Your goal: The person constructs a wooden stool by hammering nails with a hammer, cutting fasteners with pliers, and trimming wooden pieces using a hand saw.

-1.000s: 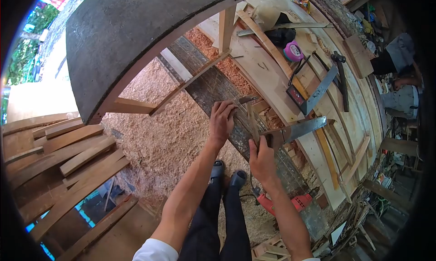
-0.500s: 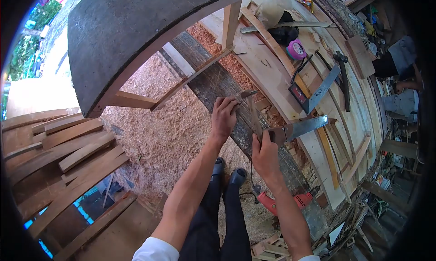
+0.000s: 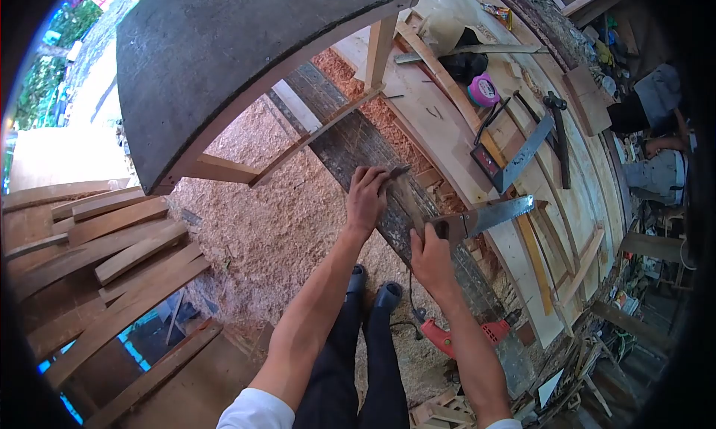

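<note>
My left hand [image 3: 365, 201] is closed above a dark, worn plank [image 3: 339, 142]. A short dark blade [image 3: 400, 171] pokes out past its fingers; the handle is hidden in the hand. My right hand [image 3: 431, 257] pinches the near end of a thin wood strip [image 3: 409, 198], which runs up toward the blade. Just beyond the right hand lies a hand saw [image 3: 501, 214], its wooden grip close to the fingers and its toothed blade pointing right.
A curved dark-topped frame [image 3: 246, 63] stands at the upper left. On the boards at right lie a pink tape measure [image 3: 483, 90], a hammer [image 3: 559, 134] and a try square [image 3: 514, 160]. A red drill [image 3: 470, 336] rests near my right forearm. Wood shavings [image 3: 253, 213] cover the floor. A person [image 3: 660, 138] sits at far right.
The blade in my left hand has dropped slightly nearer to the plank and shifted left. My right hand has moved a little left and down with the strip.
</note>
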